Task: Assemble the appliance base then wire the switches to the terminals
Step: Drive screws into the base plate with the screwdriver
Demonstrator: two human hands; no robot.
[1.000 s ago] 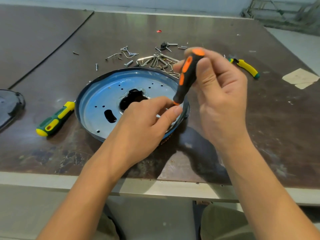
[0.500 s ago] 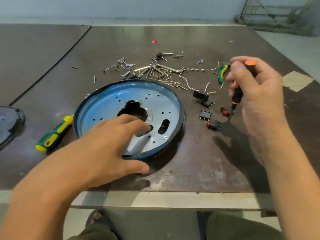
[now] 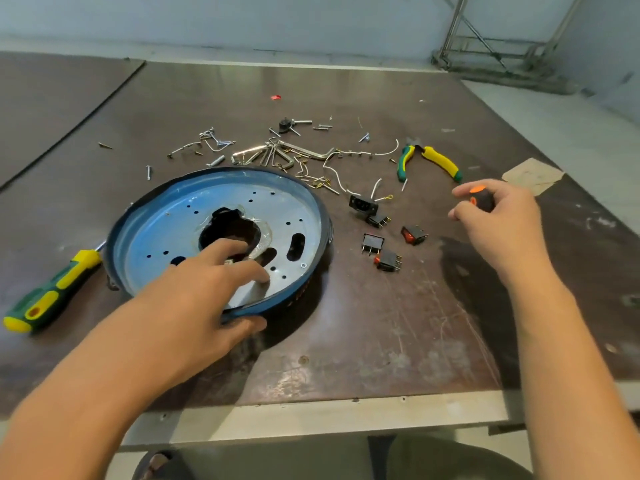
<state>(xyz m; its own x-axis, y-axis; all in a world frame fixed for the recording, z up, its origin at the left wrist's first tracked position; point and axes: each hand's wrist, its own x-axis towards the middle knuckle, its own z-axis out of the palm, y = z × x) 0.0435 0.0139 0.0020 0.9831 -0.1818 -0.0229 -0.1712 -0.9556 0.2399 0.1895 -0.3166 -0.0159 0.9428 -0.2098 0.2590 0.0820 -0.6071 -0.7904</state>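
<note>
The appliance base (image 3: 166,223) lies dished side up on the bench (image 3: 381,341), left of centre in my view. It is a blue pressed-metal pan with a dark rim, a ragged central hole, slots and small screw holes. I judge it light and stiff, with a thin edge that could be sharp, and it would probably skate on this smooth top if pushed sideways. I would take it across the rim, fingers inside and thumb on the outer wall, rather than by the jagged hole.

My left hand (image 3: 204,292) comes over the rim at 6 o'clock. Its fingers are spread loosely on the plate toward the hole and its thumb is against the outer wall, so it steadies more than it clamps.

At 3 o'clock of the base, near but apart, sit the switches (image 3: 414,234), small rocker blocks with bare prongs (easy to bend, so lift them by the bodies), and a black socket (image 3: 363,203) just beyond them. My right hand (image 3: 498,220) hovers past them, its fingers closed round the orange-and-black screwdriver (image 3: 479,199); the tip is hidden.

Loose screws and wire (image 3: 277,157) are scattered at 12 o'clock, pliers (image 3: 429,159) lie at 2 o'clock, and a green-and-yellow screwdriver (image 3: 48,296) lies at 8 o'clock, its shaft reaching the rim.
</note>
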